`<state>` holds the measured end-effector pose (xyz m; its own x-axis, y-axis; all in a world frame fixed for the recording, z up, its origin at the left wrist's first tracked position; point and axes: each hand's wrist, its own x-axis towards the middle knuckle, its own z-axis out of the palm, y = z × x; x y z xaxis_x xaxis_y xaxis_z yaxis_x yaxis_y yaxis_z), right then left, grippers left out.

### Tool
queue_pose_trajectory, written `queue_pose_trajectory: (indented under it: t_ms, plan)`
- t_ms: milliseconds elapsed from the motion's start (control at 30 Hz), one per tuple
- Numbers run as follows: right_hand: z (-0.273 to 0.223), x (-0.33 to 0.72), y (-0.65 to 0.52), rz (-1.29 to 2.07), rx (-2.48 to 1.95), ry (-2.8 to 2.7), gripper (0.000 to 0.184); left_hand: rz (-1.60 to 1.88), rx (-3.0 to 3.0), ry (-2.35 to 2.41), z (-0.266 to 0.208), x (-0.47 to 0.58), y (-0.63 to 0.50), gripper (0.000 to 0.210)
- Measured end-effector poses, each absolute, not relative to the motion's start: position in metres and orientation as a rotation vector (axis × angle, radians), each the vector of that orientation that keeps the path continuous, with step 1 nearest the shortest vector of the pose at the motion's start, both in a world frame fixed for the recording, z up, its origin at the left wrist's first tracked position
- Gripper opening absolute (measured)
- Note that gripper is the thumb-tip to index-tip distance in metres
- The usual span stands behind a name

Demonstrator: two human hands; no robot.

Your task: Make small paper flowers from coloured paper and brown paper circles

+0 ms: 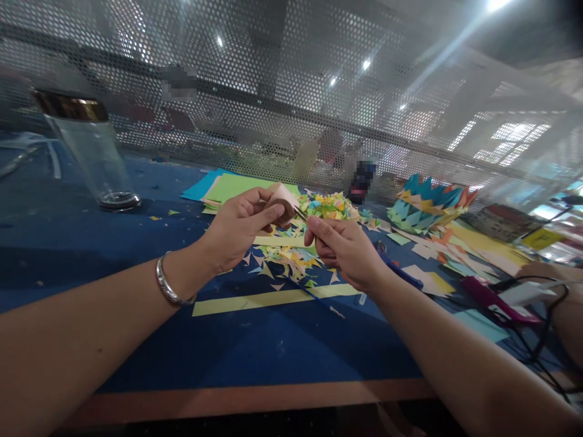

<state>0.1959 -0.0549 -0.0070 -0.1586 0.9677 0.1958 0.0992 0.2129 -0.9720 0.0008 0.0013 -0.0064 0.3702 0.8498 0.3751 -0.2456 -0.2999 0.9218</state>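
Pinched in my left hand (250, 221) is a curled piece of pale pink paper (285, 197), between thumb and fingers. My right hand (339, 243) is closed round small scissors (300, 212); their thin dark blades meet the paper's right edge, and their handles are hidden in my fingers. Both hands are held above the blue table. Under them lie many small paper scraps (291, 261) in yellow, green, blue and pink. A long pale yellow paper strip (273, 300) lies nearer to me, with a thin blue stick-like thing (319, 298) across it.
A glass jar (93, 152) with a gold lid stands at left. Behind my hands are stacked coloured sheets (246, 187) and a perforated metal screen (255, 115). To the right are a zigzag paper crown-like form (426, 206), a magenta box (498, 300) with cables, and another person's arm (565, 309).
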Motion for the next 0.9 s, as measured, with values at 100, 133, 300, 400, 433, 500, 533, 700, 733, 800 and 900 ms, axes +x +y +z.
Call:
queue_pose_trajectory:
  t_ms: [100,133,300,400,433,500,533,700,733,800,900]
  plan:
    - [-0.0061,0.1961,-0.055,1.099,-1.075,-1.498,0.045,1.188,1.57,0.557,-0.0064,0.0006,0.0011,0.016]
    - [-0.0057,0.1961,-0.0551,1.097,-1.082,-1.501,0.046,1.179,1.588,0.55,-0.0064,0.0006,0.001,0.015]
    - [-0.0039,0.1964,-0.0557,1.101,-1.086,-1.51,0.046,1.157,1.586,0.519,-0.0068,-0.0001,0.0015,0.014]
    - [-0.0028,0.1964,-0.0568,1.126,-1.088,-1.506,0.046,1.148,1.557,0.532,-0.0071,-0.0007,0.003,0.015]
    - [-0.0025,0.1963,-0.0571,1.136,-1.089,-1.503,0.046,1.145,1.551,0.535,-0.0071,-0.0009,0.0036,0.016]
    - [-0.002,0.1957,-0.0576,1.147,-1.089,-1.498,0.046,1.135,1.555,0.535,-0.007,-0.0014,0.0043,0.017]
    - [-0.0018,0.1953,-0.0578,1.15,-1.088,-1.498,0.046,1.129,1.563,0.532,-0.0069,-0.0015,0.0044,0.017]
    - [-0.0019,0.1939,-0.0574,1.147,-1.082,-1.499,0.046,1.081,1.63,0.527,-0.0077,-0.001,0.0007,0.014]
    - [-0.0023,0.1939,-0.0572,1.144,-1.082,-1.501,0.046,1.061,1.634,0.524,-0.0084,-0.0006,-0.0004,0.014]
    - [-0.0033,0.1942,-0.0566,1.137,-1.092,-1.504,0.046,1.027,1.62,0.518,-0.0098,0.0003,-0.0025,0.015]
    - [-0.0052,0.1949,-0.0558,1.113,-1.117,-1.503,0.047,0.995,1.567,0.507,-0.0106,0.0017,-0.0047,0.016]
